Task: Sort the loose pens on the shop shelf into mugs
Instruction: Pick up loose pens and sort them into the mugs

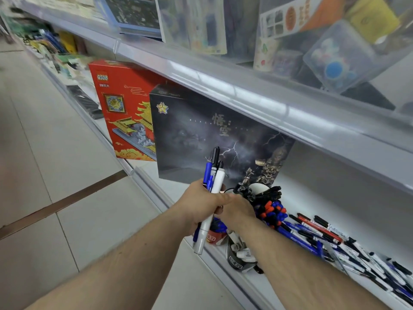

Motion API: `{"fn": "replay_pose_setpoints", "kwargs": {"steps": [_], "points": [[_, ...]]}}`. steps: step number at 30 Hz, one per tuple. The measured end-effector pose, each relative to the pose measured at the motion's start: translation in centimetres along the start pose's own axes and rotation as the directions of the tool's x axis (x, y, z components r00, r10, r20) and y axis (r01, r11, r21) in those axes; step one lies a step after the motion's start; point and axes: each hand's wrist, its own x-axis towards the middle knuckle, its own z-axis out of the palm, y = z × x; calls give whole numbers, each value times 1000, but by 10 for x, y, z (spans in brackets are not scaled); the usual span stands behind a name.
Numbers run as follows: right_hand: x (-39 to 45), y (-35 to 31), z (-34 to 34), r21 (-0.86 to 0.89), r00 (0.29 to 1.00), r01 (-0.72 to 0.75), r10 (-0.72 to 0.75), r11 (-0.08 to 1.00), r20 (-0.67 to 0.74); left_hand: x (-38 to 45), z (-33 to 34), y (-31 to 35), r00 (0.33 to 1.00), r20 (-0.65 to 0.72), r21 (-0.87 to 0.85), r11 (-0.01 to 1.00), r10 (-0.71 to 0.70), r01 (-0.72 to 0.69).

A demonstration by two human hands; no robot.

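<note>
My left hand (201,204) grips a bunch of pens (213,175), blue, black and white, held upright in front of the shelf. My right hand (240,211) lies right beside it, its fingers hidden behind the left hand and the pens. Just behind the hands stands a mug packed with red and blue capped pens (273,212), and a white mug of black pens (261,191) behind that. Below my right wrist are a red mug (213,238) and a dark mug (237,260). Loose pens (348,249) lie spread along the shelf board to the right.
A dark boxed set (196,135) and a red building-block box (120,108) stand on the same shelf at the back left. The upper shelf edge (268,101) overhangs the hands. The tiled floor (55,175) is on the left.
</note>
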Motion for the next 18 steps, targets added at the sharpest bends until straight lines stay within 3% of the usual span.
{"fn": "replay_pose_setpoints", "kwargs": {"steps": [3,5,6,8,11,13,18], "points": [[-18,6,-32,490,946,-26,179,872,-270,-3,1,1,1000,-9,30,999,20,-20],[-42,7,-56,702,878,90,277,706,-391,-5,5,1,1000,-3,61,998,3,-3],[-56,2,-68,752,878,156,258,640,-402,-6,8,1,1000,15,83,997,-7,5],[-77,-10,-83,771,915,222,146,597,-376,-9,16,3,996,88,128,992,2,-13],[-92,-21,-92,639,946,200,23,743,-324,-18,33,7,971,229,169,980,65,-105],[-94,-20,-95,547,943,165,30,821,-330,-28,41,13,947,312,140,983,74,-123],[-101,-3,-104,518,954,94,72,850,-292,-38,43,18,861,508,-8,1000,-20,28]]}}
